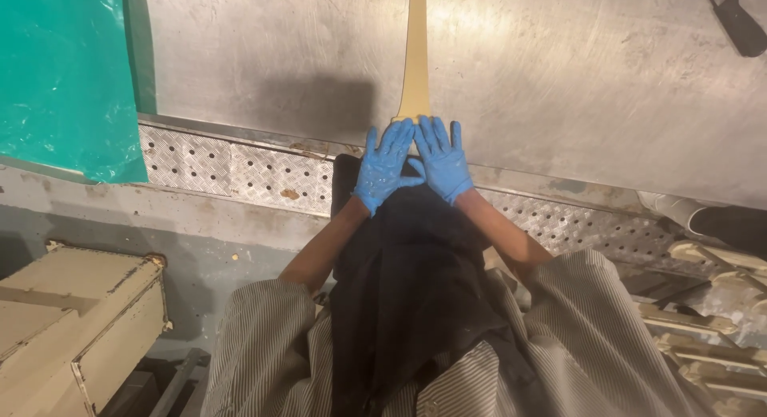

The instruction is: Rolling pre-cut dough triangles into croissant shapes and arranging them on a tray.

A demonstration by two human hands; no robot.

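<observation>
Centrally, both blue-gloved hands, left hand (385, 166) and right hand (442, 159), lie open and flat, pressing the long yellowish dough strip (415, 57) against the steel table (559, 89).

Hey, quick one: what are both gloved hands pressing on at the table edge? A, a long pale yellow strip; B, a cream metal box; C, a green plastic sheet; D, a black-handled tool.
A: the left hand and right hand lie flat, side by side, on the near end of the strip that runs up the steel table.
</observation>
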